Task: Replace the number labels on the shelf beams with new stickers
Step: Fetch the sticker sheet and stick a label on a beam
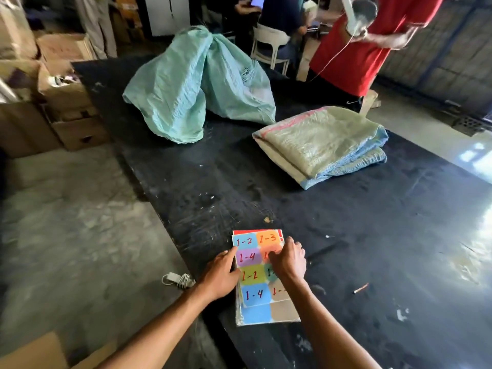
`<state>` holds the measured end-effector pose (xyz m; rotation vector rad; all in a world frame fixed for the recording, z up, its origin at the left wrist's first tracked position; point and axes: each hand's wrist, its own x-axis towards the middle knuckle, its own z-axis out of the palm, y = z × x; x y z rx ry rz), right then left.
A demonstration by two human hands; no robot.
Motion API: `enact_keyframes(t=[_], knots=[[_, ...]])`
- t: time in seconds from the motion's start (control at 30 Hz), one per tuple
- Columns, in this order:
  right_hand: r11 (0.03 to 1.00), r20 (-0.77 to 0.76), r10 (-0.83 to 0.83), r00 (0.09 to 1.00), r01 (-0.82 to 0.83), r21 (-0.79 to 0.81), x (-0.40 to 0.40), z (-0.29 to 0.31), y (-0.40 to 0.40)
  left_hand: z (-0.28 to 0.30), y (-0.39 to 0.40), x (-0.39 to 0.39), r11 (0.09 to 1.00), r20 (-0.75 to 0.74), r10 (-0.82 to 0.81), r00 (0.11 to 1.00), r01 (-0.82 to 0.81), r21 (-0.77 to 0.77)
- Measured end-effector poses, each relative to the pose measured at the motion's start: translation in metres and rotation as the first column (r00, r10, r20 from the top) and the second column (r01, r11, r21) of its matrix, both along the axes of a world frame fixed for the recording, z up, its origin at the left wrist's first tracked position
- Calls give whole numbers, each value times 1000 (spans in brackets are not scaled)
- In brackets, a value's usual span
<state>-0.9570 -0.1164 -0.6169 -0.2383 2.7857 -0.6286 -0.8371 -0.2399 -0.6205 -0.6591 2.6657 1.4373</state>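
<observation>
A stack of sticker sheets point(255, 275) lies on the near left part of a black table point(346, 235). The top sheet carries coloured squares with handwritten red numbers such as 1-2, 1-3 and 1-4. My left hand point(221, 275) rests on the sheet's left edge, thumb on the purple 1-4 sticker. My right hand point(288, 259) has curled fingers picking at an orange sticker in the right column, hiding its number. No shelf beams are in view.
A green woven sack point(191, 86) and a folded sack point(324, 145) lie farther back on the table. A person in a red shirt point(367, 43) stands at the far right. Cardboard boxes point(64, 102) stand left, and a white charger point(177, 279) lies on the floor.
</observation>
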Motion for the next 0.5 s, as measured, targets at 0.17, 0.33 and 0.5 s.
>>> enact_keyframes(t=[0.17,0.33,0.5], knots=[[999,-46,53,998,-53,7,10,-7,-12,6,3,-4,891,8,285,959,-268,368],[998,-68,17,998,-21,-57,10,-10,-8,6,-7,-9,751,117,482,868,-479,455],[977,-17,-46,999,41,-208,9,-16,-4,1,-8,-12,684,184,522,833,-538,492]])
